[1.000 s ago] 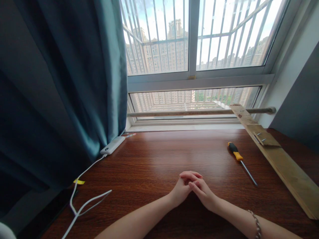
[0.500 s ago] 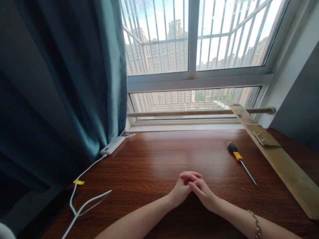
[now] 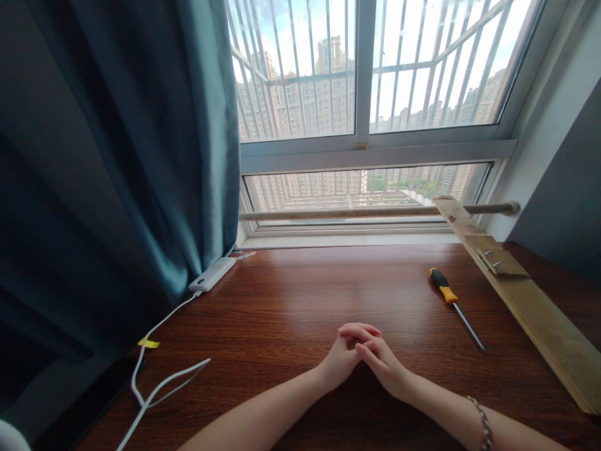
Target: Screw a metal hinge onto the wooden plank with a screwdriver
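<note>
Left hand [image 3: 342,360] and right hand [image 3: 386,366] clasped each other left of the board [image 3: 544,332]; screwdriver [image 3: 449,295], roughly parallel to it, lay between, right hand nearer.

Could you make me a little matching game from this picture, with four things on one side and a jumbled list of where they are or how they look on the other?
Things:
1. screwdriver
2. long wooden board
3. slim white device
4. left hand

Descriptions:
A. clasped with the right hand
B. beside the blue curtain, with a white cable at its near end
C. black and yellow handle, metal shaft
D. farthest right of the four, slanting toward the window

Right pairs: 1-C, 2-D, 3-B, 4-A
</note>
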Action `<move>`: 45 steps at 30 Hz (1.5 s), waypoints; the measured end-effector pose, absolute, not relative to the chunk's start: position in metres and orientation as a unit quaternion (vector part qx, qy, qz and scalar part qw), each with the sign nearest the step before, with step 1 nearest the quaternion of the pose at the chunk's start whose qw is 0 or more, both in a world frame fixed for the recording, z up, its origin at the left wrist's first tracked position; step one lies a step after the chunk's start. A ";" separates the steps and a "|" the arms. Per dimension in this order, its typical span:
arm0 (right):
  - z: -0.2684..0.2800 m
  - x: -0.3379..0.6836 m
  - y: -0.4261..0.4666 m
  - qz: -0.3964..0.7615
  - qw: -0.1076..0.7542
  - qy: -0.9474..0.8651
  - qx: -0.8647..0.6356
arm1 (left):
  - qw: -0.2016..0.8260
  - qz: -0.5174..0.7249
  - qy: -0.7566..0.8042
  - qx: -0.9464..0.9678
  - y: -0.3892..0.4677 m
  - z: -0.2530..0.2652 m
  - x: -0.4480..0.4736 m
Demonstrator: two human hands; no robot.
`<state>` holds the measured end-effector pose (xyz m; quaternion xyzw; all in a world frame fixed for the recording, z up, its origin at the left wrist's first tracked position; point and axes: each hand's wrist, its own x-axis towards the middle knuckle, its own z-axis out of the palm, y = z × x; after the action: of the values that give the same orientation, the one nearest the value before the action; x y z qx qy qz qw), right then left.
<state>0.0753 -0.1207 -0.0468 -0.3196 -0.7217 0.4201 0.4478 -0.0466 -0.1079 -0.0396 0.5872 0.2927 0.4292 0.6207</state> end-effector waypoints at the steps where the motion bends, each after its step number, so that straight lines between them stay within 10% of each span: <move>1: -0.047 0.075 -0.120 0.421 0.447 -0.722 -0.318 | 0.619 0.430 0.292 0.589 -0.108 -0.040 -0.047; 45: -0.053 0.075 -0.117 0.424 0.446 -0.722 -0.316 | 0.612 0.431 0.288 0.596 -0.107 -0.041 -0.047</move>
<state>0.0752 -0.1175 -0.0534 -0.3164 -0.7217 0.4245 0.4459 -0.0471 -0.1073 -0.0407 0.5963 0.2883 0.4315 0.6125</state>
